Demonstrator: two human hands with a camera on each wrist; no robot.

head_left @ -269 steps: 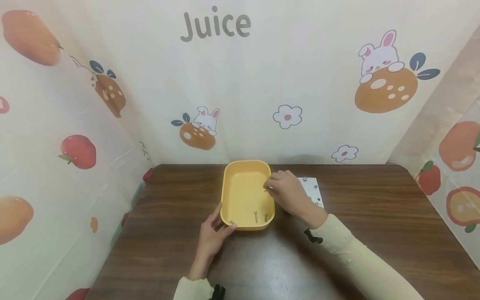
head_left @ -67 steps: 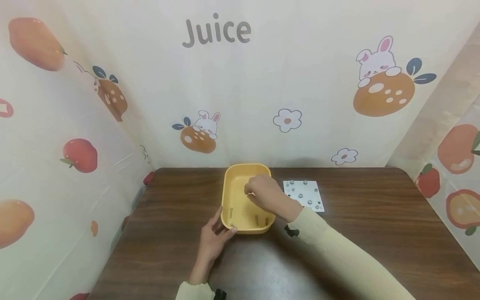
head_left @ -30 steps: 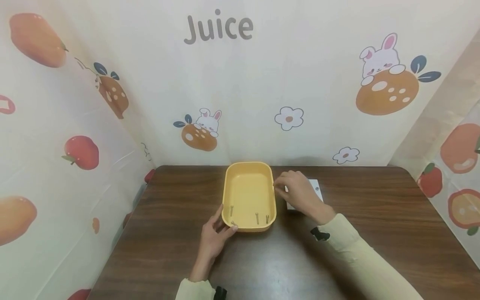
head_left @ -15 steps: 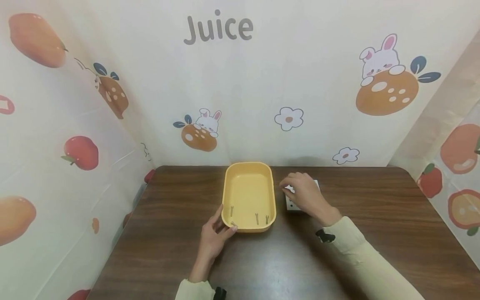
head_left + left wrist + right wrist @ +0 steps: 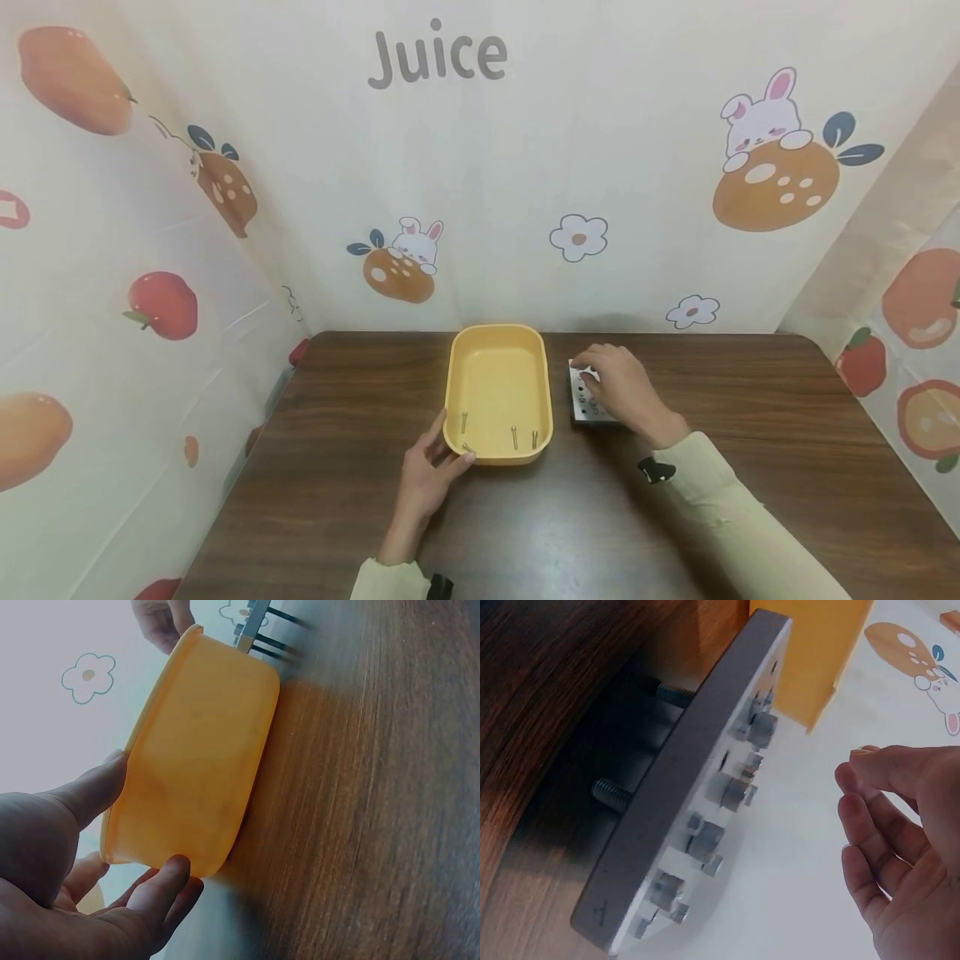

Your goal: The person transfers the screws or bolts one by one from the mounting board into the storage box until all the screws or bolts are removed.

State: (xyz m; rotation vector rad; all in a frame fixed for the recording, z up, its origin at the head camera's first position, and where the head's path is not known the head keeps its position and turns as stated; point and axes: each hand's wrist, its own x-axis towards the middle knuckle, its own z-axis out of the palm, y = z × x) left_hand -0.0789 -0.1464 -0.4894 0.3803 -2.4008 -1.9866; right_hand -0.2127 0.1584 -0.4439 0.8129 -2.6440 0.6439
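A yellow plastic tray [image 5: 498, 392] stands on the table, with several small bolts [image 5: 514, 437] lying near its front end. My left hand [image 5: 426, 475] holds its front left corner; the left wrist view shows the thumb over the rim and fingers against the outer wall. To the right is a pale metal plate [image 5: 581, 400] with bolts and holes, partly hidden by my right hand [image 5: 621, 387]. The right wrist view shows bolt heads [image 5: 706, 841] on its face and threaded shanks [image 5: 611, 795] below. My right fingers curve loosely above the plate, nothing visible between them.
The dark wooden table [image 5: 540, 533] carries both tray and plate. A fruit-printed white curtain [image 5: 495, 167] hangs behind the table and along both sides. The plate sits just right of the tray, with a narrow strip of table between.
One more bolt lies in the tray than nine seconds ago. My right hand has moved from over the tray rightward to the plate. My left hand has stayed on the tray.
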